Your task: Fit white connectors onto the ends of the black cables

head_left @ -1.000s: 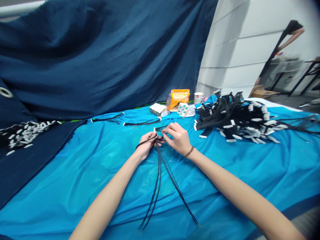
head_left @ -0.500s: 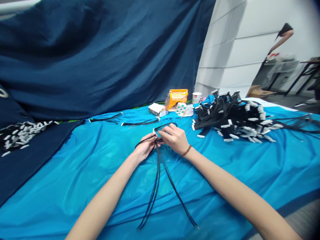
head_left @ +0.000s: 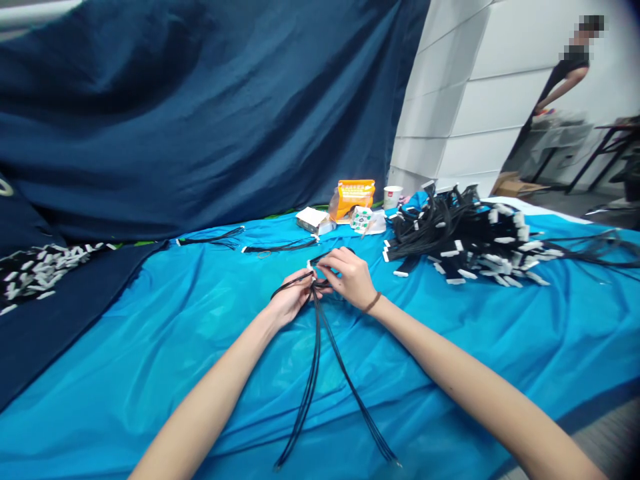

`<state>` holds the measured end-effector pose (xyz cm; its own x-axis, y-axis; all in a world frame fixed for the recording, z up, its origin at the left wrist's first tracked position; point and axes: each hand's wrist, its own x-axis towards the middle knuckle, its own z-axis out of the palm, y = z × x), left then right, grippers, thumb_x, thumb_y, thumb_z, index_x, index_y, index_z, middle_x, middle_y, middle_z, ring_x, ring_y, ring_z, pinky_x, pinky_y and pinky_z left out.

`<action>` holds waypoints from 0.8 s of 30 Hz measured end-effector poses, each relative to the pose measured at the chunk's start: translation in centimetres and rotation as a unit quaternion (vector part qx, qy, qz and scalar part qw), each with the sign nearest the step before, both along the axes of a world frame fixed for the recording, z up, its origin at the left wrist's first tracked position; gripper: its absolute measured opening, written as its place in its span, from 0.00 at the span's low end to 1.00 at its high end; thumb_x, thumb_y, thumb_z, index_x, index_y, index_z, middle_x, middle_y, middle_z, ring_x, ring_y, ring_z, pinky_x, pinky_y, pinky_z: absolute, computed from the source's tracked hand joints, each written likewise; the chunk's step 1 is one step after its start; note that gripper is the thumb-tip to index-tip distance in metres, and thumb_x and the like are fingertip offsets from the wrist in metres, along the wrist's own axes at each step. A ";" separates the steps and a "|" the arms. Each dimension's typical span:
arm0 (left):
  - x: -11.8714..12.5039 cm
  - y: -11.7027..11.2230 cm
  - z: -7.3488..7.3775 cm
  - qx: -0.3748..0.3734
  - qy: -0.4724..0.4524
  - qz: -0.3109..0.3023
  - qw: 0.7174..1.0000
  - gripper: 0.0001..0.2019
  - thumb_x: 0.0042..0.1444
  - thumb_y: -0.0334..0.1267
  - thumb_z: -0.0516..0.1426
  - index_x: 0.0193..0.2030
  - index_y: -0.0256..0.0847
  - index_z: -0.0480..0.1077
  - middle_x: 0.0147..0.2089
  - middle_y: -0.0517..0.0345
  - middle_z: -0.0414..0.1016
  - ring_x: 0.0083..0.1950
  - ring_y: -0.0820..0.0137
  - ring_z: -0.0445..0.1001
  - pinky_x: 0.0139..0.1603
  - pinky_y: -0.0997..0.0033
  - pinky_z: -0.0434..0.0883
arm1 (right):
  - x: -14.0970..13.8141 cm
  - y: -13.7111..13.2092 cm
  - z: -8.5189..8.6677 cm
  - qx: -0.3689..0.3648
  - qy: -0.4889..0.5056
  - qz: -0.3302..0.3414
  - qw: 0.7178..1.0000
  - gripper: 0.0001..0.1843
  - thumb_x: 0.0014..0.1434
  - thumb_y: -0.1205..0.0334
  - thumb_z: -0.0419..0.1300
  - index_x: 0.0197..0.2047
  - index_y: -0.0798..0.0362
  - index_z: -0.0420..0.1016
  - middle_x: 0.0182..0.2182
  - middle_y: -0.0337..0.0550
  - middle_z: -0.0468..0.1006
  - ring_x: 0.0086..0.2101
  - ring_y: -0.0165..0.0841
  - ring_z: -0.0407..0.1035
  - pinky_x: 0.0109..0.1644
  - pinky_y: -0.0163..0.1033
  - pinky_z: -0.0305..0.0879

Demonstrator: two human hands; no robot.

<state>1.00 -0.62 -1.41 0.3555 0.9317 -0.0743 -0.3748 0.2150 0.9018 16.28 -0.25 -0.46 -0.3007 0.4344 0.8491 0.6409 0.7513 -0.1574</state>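
Backdrop: dark curtain (head_left: 200, 120) behind, white panels (head_left: 480, 107) to the right; beyond them a person (head_left: 573, 70) leans over another table.
Tabletop (head_left: 175, 333): draped in creased blue cloth; its near middle is free of piles, which seems to give both hands room.
Connector (head_left: 311, 267): small and white, upright between the hands above the tabletop, probably kept there for easy reach.
Left hand (head_left: 294, 297): fingers closed around the gathered wires (head_left: 313, 373) just below the connector, seemingly to steady them; one strand bends round its outer side.
Right hand (head_left: 351, 275): thumb and fingertips nearly together, apparently pinching a wire beside the connector; the exact contact is too small to tell.
Wire ends: two bunches fan toward the wearer, apparently because only their tops are gripped.
Cable pile (head_left: 460, 233): heaped at right, near the right hand.
Other pile (head_left: 45, 270): far left, on dark cloth (head_left: 65, 320).
Cup (head_left: 393, 196), orange bag (head_left: 355, 199), box (head_left: 315, 220): at the back, perhaps to be out of the way.
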 end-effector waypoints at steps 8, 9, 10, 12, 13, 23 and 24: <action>-0.2 0.1 0.0 0.011 -0.002 0.001 1.000 0.05 0.52 0.30 0.54 0.37 0.35 0.68 0.31 0.52 0.75 0.29 0.70 0.74 0.28 0.74 0.69 | -0.1 -0.2 0.1 0.012 0.015 -0.010 1.000 0.07 0.58 0.65 0.52 0.33 0.53 0.72 0.37 0.44 0.72 0.36 0.33 0.62 0.39 0.38 0.61; -0.1 0.1 0.1 0.011 -0.001 0.001 1.000 0.06 0.52 0.30 0.54 0.37 0.35 0.67 0.31 0.53 0.75 0.29 0.69 0.75 0.28 0.74 0.69 | -0.1 -0.2 0.1 0.015 0.020 -0.010 1.000 0.07 0.58 0.65 0.52 0.33 0.53 0.72 0.40 0.44 0.72 0.37 0.33 0.62 0.40 0.38 0.61; -0.1 0.1 0.2 0.011 0.000 0.000 1.000 0.06 0.51 0.30 0.55 0.37 0.35 0.67 0.31 0.53 0.75 0.30 0.69 0.75 0.28 0.74 0.69 | -0.1 -0.2 0.2 0.016 0.024 -0.006 1.000 0.07 0.58 0.65 0.52 0.33 0.53 0.72 0.42 0.44 0.71 0.38 0.33 0.62 0.41 0.38 0.62; -0.1 -0.1 0.4 0.011 0.000 -0.005 1.000 0.06 0.51 0.31 0.55 0.37 0.35 0.67 0.31 0.52 0.75 0.31 0.67 0.75 0.28 0.75 0.69 | 0.0 -0.2 0.2 0.014 0.021 0.006 1.000 0.07 0.58 0.66 0.52 0.34 0.52 0.71 0.44 0.43 0.71 0.39 0.33 0.62 0.42 0.39 0.62; -0.1 -0.1 0.4 0.012 -0.001 -0.007 1.000 0.06 0.51 0.31 0.55 0.37 0.34 0.67 0.32 0.52 0.75 0.31 0.67 0.75 0.28 0.75 0.69 | 0.0 -0.2 0.2 0.012 0.017 0.010 1.000 0.07 0.58 0.66 0.52 0.34 0.52 0.71 0.44 0.42 0.72 0.39 0.34 0.62 0.42 0.39 0.62; -0.1 -0.2 0.7 0.012 0.009 -0.007 1.000 0.04 0.50 0.31 0.56 0.33 0.34 0.66 0.31 0.52 0.74 0.30 0.67 0.76 0.26 0.76 0.69 | 0.1 0.0 -0.1 0.005 0.016 0.018 1.000 0.06 0.58 0.67 0.52 0.35 0.53 0.71 0.43 0.41 0.74 0.37 0.34 0.62 0.41 0.41 0.63; -0.1 -0.2 0.7 0.013 0.011 -0.006 1.000 0.04 0.50 0.31 0.56 0.33 0.34 0.66 0.31 0.52 0.74 0.30 0.67 0.76 0.26 0.76 0.69 | 0.1 0.1 -0.1 0.004 0.015 0.019 1.000 0.06 0.58 0.67 0.52 0.35 0.53 0.71 0.43 0.41 0.74 0.37 0.34 0.62 0.41 0.41 0.63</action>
<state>0.88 -0.83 -0.71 0.3645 0.9293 -0.0590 -0.3517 0.1961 0.9153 16.41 -0.20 -0.55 -0.2903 0.4161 0.8618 0.6070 0.7762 -0.1703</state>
